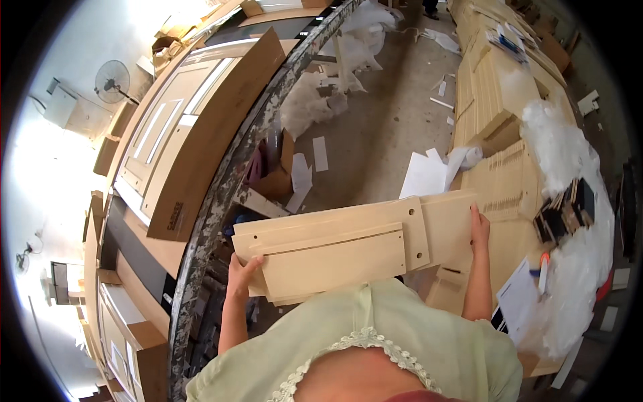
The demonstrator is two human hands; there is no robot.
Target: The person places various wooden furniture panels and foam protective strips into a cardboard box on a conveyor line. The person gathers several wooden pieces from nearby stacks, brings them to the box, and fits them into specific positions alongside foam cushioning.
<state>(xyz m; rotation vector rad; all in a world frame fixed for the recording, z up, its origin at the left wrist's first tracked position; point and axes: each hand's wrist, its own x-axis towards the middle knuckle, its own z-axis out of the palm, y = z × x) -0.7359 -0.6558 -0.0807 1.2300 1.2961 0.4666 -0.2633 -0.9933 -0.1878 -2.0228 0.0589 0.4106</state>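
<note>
A stack of pale wooden boards of differing lengths lies across the front of my body, held level between both hands. My left hand grips its left end, the thumb on the top face and the fingers out of sight beneath. Around the right end of the longest board my right hand is closed. The top board has a dark groove along its far edge, and the boards under it show round drilled holes near their ends.
On the left, a long bench carries an open cardboard carton with panels inside. Stacked boards line the right side, with plastic wrap and dark blocks beside them. Paper sheets and a small box lie ahead.
</note>
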